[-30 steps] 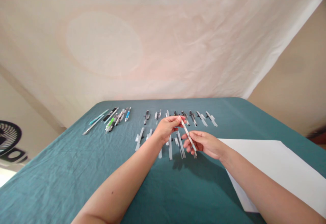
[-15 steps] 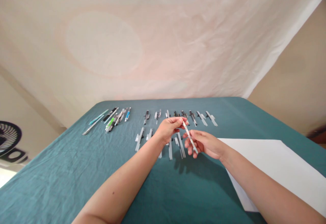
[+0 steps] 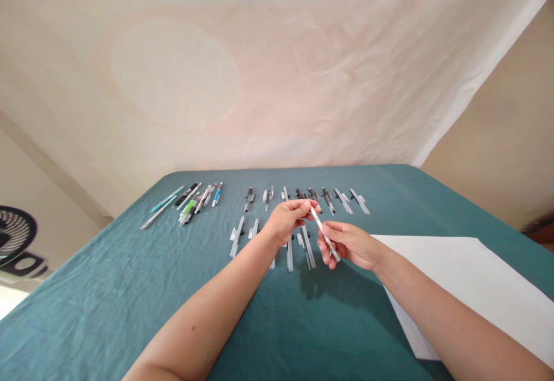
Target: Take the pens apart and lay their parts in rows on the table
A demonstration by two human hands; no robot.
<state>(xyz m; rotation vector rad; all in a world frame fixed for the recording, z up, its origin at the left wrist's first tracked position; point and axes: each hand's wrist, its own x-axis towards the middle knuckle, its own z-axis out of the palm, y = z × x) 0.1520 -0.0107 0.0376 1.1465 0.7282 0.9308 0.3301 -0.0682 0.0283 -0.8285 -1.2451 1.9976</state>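
Note:
A slim white patterned pen (image 3: 321,225) slants above the table between both hands. My left hand (image 3: 288,219) pinches its upper end between thumb and fingers. Lower down, my right hand (image 3: 351,245) has its thumb and fingers closed around the barrel. Behind and below the hands, several pens lie in two rows, each with a small separate piece beside it, such as a clear barrel (image 3: 308,247) in the front row and a dark pen (image 3: 328,199) in the back row. My left hand and forearm hide part of both rows.
A loose pile of pens (image 3: 187,210), some green, blue and black, lies at the left on the green tablecloth (image 3: 108,288). White paper (image 3: 467,283) covers the right side under my right forearm. A black fan (image 3: 16,234) stands beyond the left edge.
My right hand's fingers have closed in on the lower part of the pen, where they were spread more loosely. The left hand stays almost still.

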